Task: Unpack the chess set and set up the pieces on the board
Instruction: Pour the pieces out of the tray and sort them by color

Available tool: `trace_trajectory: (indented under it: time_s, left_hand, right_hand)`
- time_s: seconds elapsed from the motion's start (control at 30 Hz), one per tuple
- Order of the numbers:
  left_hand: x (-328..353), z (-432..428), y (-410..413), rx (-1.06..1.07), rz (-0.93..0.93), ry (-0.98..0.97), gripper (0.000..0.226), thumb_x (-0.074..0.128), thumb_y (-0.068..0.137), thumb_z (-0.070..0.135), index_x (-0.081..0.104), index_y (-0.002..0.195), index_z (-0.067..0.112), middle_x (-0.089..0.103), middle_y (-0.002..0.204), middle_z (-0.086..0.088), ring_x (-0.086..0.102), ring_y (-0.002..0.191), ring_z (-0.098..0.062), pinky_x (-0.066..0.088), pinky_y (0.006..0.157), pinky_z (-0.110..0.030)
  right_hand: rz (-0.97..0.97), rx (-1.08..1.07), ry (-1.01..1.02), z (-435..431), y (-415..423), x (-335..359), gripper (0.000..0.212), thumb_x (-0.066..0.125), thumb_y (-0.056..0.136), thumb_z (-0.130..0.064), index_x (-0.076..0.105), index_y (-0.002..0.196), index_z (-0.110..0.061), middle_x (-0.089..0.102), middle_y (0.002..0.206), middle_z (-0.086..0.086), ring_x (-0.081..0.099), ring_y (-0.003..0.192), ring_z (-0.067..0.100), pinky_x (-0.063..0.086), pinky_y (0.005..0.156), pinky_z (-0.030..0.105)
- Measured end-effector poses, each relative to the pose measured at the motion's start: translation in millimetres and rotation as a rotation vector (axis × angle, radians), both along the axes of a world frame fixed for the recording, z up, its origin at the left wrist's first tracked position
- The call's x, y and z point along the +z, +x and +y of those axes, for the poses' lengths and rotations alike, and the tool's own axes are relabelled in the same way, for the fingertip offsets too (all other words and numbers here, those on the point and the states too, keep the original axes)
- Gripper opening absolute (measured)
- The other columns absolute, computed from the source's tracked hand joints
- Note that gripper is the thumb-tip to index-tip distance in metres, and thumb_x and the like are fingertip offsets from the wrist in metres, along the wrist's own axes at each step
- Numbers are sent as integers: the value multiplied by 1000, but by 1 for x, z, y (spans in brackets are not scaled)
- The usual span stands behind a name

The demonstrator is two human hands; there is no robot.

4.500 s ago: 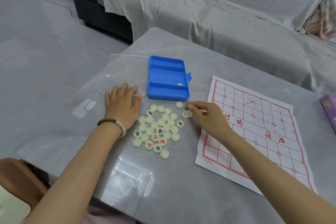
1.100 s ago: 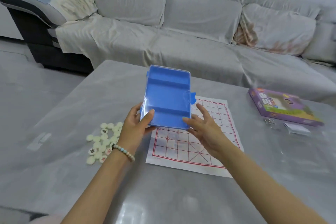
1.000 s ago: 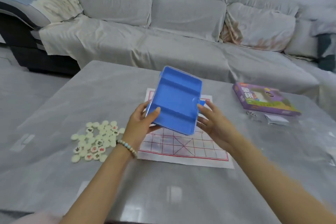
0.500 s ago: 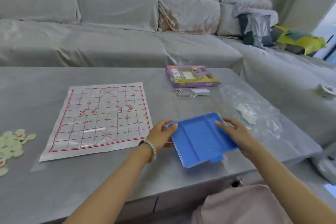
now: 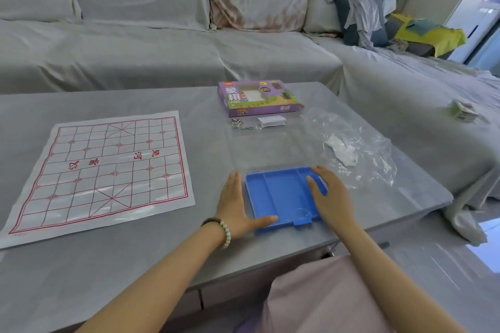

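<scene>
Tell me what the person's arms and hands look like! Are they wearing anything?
Both arms are bare, no sleeves showing. The left hand has a bead bracelet at its wrist: dark brown beads along one part, pale whitish-green beads along the rest. The right hand has nothing at its wrist, and I see no rings.

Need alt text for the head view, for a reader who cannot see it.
Two hands rest on a blue tray lying flat near the front edge of the table, left hand at its left rim, right hand over its right rim. A paper board lies to the left; a purple box and plastic wrap lie beyond.
</scene>
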State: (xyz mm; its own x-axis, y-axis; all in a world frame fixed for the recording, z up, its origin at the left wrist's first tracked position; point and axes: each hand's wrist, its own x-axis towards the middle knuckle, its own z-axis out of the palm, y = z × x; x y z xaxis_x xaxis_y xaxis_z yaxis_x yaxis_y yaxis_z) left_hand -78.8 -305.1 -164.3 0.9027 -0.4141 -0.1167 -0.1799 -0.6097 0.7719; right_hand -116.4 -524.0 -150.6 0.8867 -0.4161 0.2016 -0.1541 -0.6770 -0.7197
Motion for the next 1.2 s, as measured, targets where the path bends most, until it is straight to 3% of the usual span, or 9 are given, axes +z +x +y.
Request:
trace_trajectory:
  time_s: [0.13, 0.23, 0.47, 0.67, 0.77, 0.9, 1.0, 1.2]
  left_hand:
    - [-6, -5, 3, -24, -111, 192, 133, 59, 58, 78, -24, 143, 19, -27, 152, 1, -21, 141, -18, -6, 117, -36]
    - [-3, -12, 3, -19, -118, 229, 131, 58, 60, 78, -25, 142, 19, -29, 151, 0, -23, 140, -20, -8, 116, -39]
    - [2, -24, 10, -31, -78, 281, 129, 53, 61, 81, -25, 143, 18, -29, 151, 0, -22, 140, -18, -13, 113, -40]
    - [8, 4, 17, 29, -125, 259, 116, 47, 70, 76, -18, 145, 16, -22, 154, -2, -16, 142, -20, -5, 117, -40]
    - [12, 51, 25, 96, -187, 262, 111, 40, 71, 79, -12, 147, 17, -16, 155, -2, -13, 143, -19, -4, 117, -39]
    - [11, 139, 34, 220, -242, 418, 130, -1, 43, 96, -8, 147, 19, -16, 155, 0, -13, 143, -20, -7, 115, -41]
    - [9, 219, 30, 345, -270, 513, 127, -11, 45, 93, -4, 148, 20, -13, 156, 1, -12, 143, -19, -8, 114, -40]
    - [5, 364, -4, 580, -231, 616, 92, 9, 74, 73, -3, 148, 21, -12, 156, 2, -12, 143, -19, -9, 114, -38]
  right_hand:
    - [172, 152, -334, 7, 6, -8, 51, 38, 97, -44, 33, 144, -25, 23, 154, -8, 12, 144, 12, 7, 117, 31]
    - [225, 211, -435, 0, 16, -8, 55, 30, 98, -48, 18, 148, -30, 7, 157, -12, -4, 145, 9, -7, 116, 30]
    - [292, 278, -439, -11, 30, -4, 53, 28, 99, -47, 18, 149, -31, 10, 157, -12, -2, 145, 6, -5, 118, 31]
    - [175, 320, -376, 19, 37, 14, 48, 33, 100, -39, 27, 146, -26, 18, 156, -6, 8, 145, 10, 1, 118, 30]
    - [118, 412, -366, 62, 48, 24, 47, 36, 99, -38, 30, 145, -27, 21, 155, -6, 13, 144, 11, 8, 117, 30]
    - [109, 571, -350, 137, 65, 22, 47, 34, 100, -39, 30, 145, -28, 20, 155, -6, 15, 143, 11, 6, 114, 23]
    - [97, 679, -345, 198, 77, 14, 47, 34, 100, -39, 31, 144, -27, 22, 155, -7, 17, 143, 12, 8, 112, 21]
    - [99, 901, -313, 320, 85, -2, 48, 27, 100, -43, 25, 146, -31, 14, 156, -12, 7, 144, 7, -2, 111, 20]
